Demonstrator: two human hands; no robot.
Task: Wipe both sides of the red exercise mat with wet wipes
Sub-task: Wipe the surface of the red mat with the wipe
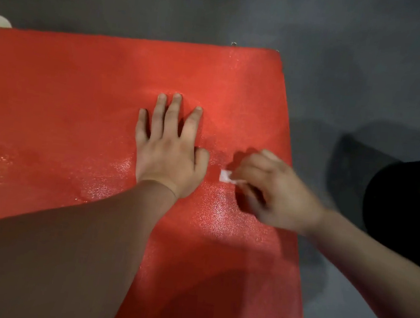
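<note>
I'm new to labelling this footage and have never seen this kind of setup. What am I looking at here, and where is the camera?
No machine here: a person wears a camera on the head, so the one picture looks down at their own bare arms. The left hand lies flat, fingers spread, on the red mat, which is spread on a grey floor. The right hand, blurred, pinches a small white wipe close over the mat, beside the left thumb. Parts of the mat glisten as if wet. A dark shape at the right edge is unclear.
</note>
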